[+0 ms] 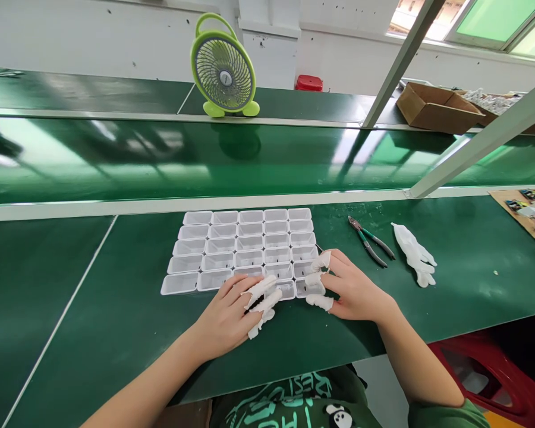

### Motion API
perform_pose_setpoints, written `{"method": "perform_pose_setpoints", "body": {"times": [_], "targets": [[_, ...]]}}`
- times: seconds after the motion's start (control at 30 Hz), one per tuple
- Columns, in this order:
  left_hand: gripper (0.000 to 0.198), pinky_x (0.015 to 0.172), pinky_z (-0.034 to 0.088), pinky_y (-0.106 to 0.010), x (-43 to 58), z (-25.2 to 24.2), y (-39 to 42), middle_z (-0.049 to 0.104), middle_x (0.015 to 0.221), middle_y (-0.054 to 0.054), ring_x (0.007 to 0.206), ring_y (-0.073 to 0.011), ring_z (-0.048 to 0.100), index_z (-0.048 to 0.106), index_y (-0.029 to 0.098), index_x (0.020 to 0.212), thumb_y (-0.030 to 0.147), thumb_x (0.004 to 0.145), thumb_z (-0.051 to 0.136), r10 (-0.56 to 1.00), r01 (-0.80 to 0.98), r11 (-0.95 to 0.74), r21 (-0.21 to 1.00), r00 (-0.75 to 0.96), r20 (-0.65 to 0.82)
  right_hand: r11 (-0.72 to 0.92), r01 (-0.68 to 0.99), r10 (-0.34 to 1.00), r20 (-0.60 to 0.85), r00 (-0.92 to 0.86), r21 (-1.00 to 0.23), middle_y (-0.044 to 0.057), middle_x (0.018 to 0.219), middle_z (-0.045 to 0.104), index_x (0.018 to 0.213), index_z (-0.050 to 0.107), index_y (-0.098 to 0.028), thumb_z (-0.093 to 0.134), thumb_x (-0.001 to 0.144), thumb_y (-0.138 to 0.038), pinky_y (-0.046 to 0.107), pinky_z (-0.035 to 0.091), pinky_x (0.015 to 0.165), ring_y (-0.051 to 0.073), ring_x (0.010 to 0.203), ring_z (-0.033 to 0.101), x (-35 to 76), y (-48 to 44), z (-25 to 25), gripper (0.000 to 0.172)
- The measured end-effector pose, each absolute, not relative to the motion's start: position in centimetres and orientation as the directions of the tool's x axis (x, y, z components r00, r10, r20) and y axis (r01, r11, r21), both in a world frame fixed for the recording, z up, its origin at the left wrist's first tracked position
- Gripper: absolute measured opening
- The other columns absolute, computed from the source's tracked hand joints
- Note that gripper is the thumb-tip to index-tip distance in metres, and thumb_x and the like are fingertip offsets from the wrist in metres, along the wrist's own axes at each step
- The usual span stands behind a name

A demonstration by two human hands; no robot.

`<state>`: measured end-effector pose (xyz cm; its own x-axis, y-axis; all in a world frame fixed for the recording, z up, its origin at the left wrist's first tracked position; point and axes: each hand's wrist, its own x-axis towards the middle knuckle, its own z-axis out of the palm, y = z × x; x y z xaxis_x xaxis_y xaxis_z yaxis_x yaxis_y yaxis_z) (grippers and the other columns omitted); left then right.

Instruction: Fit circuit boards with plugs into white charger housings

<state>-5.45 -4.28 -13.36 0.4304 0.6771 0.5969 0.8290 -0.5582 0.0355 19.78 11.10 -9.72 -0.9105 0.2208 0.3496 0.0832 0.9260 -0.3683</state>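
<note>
Lying just ahead of your hands, a block of white plastic bins [249,244] – each longest side to side – has your left hand [241,315] across its near edge, covering part of the nearest row, and your right hand [350,288] at its near right corner. Both hands are part-curled; whether either grips anything, you cannot tell. Beyond your right hand, pliers [360,230] and a white glove [412,252] rest on the table [129,291], apart from the bins.
</note>
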Motion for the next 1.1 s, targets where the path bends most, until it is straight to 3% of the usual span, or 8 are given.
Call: {"method": "perform_pose_setpoints", "body": {"times": [0.23,0.47,0.83,1.1], "targets": [[0.021,0.095,0.049,-0.042,-5.36,-13.05,-4.3,0.064,0.082,-0.007,0.11,-0.027,0.062,0.054,0.022,0.071,0.01,0.087,0.058,0.672,0.816,-0.576,0.05,0.437,0.597,0.936,0.07,0.22,0.422,-0.879,-0.344,0.008,0.091,0.052,0.078,0.053,-0.02,0.06,0.094,-0.022,0.04,0.05,0.084,0.023,0.093,0.048,19.75,11.3,-9.4,0.018],[0.027,0.091,0.05,-0.042,-5.16,-13.05,-4.05,0.065,0.083,-0.008,0.108,-0.0258,0.063,0.052,0.021,0.069,0.006,0.092,0.053,0.656,0.822,-0.569,0.019,0.441,0.612,0.934,0.067,0.215,0.403,-0.89,-0.35,0.007,0.087,0.053,0.075,0.051,-0.02,0.059,0.095,-0.021,0.04,0.05,0.084,0.023,0.092,0.049,19.81,11.34,-9.55,0.021],[0.03,0.091,0.05,-0.043,-5.29,-13.16,-4.08,0.065,0.082,-0.009,0.107,-0.0269,0.064,0.053,0.02,0.068,0.004,0.092,0.05,0.662,0.819,-0.573,0.023,0.447,0.602,0.945,0.077,0.193,0.35,-0.917,-0.318,0.009,0.092,0.057,0.081,0.061,-0.02,0.061,0.094,-0.021,0.043,0.049,0.093,0.026,0.107,0.051,19.7,11.0,-10.11,0.013],[0.022,0.09,0.051,-0.044,-5.37,-13.13,-4.11,0.068,0.091,-0.011,0.107,-0.0276,0.063,0.058,0.021,0.076,0.005,0.091,0.052,0.66,0.822,-0.57,0.012,0.449,0.602,0.947,0.091,0.207,0.371,-0.905,-0.307,0.009,0.094,0.058,0.085,0.065,-0.02,0.063,0.095,-0.025,0.044,0.049,0.095,0.026,0.107,0.052,19.65,11.15,-10.02,0.011]]}}
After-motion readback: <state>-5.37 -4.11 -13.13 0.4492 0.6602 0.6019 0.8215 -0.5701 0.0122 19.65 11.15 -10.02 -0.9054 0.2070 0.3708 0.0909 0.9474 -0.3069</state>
